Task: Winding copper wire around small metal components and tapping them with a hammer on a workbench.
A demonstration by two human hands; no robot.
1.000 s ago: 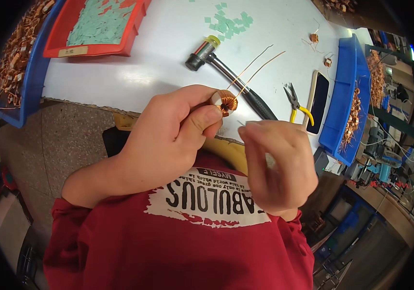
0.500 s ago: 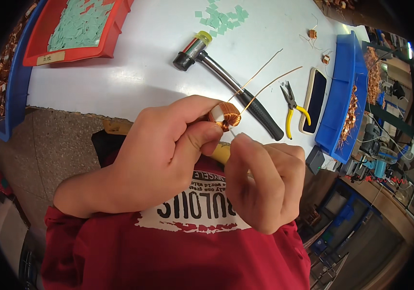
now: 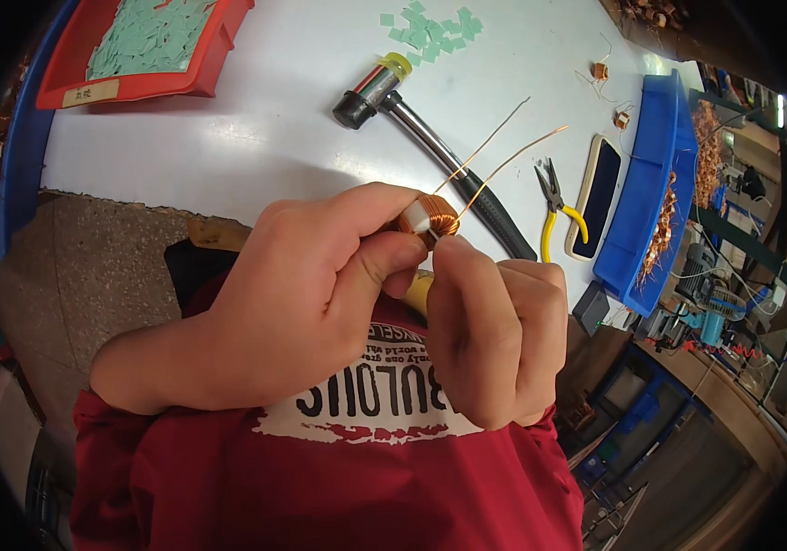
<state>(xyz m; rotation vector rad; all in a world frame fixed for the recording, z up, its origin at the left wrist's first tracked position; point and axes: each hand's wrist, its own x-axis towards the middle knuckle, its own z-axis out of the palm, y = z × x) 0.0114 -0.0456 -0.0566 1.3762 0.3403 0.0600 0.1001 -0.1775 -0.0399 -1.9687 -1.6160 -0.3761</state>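
Observation:
Between the thumb and forefinger of my left hand (image 3: 297,294) is a small toroidal coil (image 3: 441,212), wound in copper wire with a bare white side. Two long copper leads rise from it toward the upper right. My right hand (image 3: 499,344) is closed in a pinch, its fingertips right against the coil's near side. A short thin pale bit shows at that pinch; its kind cannot be made out. Just below the fingers, a yellow rounded thing (image 3: 419,292) is partly hidden. Behind the leads lies a hammer (image 3: 430,138) with a black grip and a yellow-and-black head.
Yellow-handled pliers (image 3: 552,207) and a phone (image 3: 598,197) lie to the right, beside a blue bin (image 3: 643,184) of copper coils. At the upper left stands a red tray (image 3: 214,69) of green paper squares. More green squares (image 3: 430,35) lie loose. Two small coils (image 3: 600,71) rest at the back right.
My right fingertips have moved up and left, closer against the coil. Less of the thin pale piece shows between them. My left hand keeps its hold on the coil.

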